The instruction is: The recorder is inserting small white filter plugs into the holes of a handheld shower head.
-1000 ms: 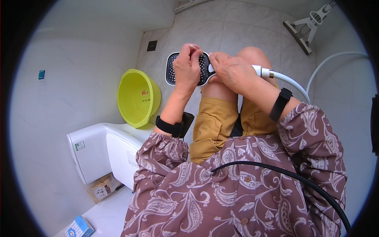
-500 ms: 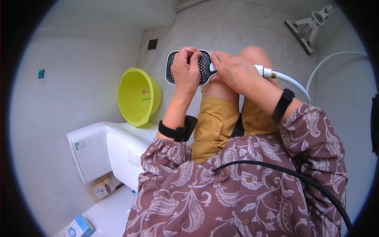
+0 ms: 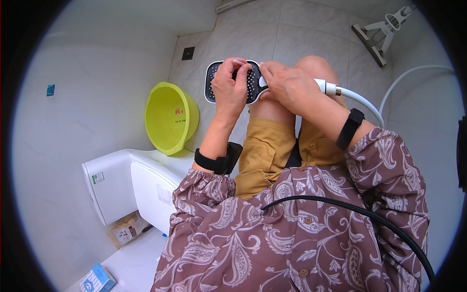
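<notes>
A rectangular shower head [image 3: 212, 87] with a dark face, pale nozzles and a white rim lies over my knees, face up. My right hand [image 3: 294, 88] is closed around its white handle [image 3: 319, 86], which joins a white hose [image 3: 360, 100]. Over the dark face is my left hand [image 3: 229, 86], its fingers pinched on a thin white stick [image 3: 238, 62]. The stick's lower tip, near the nozzles, is partly hidden by my fingers, so I cannot tell its exact kind.
To the left a yellow-green basin [image 3: 168, 119] stands tilted beside a white toilet [image 3: 146, 190]. A floor drain [image 3: 188, 53] lies beyond it. At the far right a squeegee mop [image 3: 374, 44] leans. A blue box [image 3: 98, 279] sits at lower left. A black cable [image 3: 350, 207] crosses my shirt.
The thin white stick has tilted slightly and shows a little more between my left fingers. My right hand keeps its hold on the handle.
</notes>
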`<state>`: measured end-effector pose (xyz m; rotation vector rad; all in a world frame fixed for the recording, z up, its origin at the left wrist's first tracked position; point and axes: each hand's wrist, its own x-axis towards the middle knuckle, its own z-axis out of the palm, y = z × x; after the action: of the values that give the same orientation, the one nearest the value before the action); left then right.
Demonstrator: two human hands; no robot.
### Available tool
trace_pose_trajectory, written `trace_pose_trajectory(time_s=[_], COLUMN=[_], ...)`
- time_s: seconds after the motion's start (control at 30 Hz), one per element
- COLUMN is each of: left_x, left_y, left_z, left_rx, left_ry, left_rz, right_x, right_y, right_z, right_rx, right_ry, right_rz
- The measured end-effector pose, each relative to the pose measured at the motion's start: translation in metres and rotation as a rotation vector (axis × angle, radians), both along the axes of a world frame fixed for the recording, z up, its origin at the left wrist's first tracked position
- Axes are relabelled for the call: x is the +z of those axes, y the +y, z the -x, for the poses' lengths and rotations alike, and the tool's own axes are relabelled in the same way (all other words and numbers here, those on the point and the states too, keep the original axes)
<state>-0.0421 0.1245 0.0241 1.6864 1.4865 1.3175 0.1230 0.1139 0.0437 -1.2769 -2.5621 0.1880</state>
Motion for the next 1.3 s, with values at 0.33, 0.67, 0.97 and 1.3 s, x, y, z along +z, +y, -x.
trace_pose_trajectory(time_s=[0.33,0.67,0.97,1.3], left_x=[0.0027,-0.0013,-0.0019,0.0009], left_y=[-0.002,-0.0012,-0.0031,-0.0047], left_z=[-0.0012,0.0003,0.0006,-0.0002], left_rx=[-0.001,-0.004,-0.015,-0.016], left_ry=[-0.033,-0.002,0.004,-0.035], left_rz=[0.015,-0.006,-0.011,0.0], right_x=[0.0013,-0.0006,-0.0002,-0.001], right_y=[-0.0012,-0.0009,-0.0006,-0.0009], right_z=[-0.0004,-0.0006,-0.001,-0.0016], right_rx=[0.0,-0.007,-0.003,0.011], right_ry=[0.021,0.035,0.033,0.044], right_rz=[0.027,0.026,-0.003,-0.111])
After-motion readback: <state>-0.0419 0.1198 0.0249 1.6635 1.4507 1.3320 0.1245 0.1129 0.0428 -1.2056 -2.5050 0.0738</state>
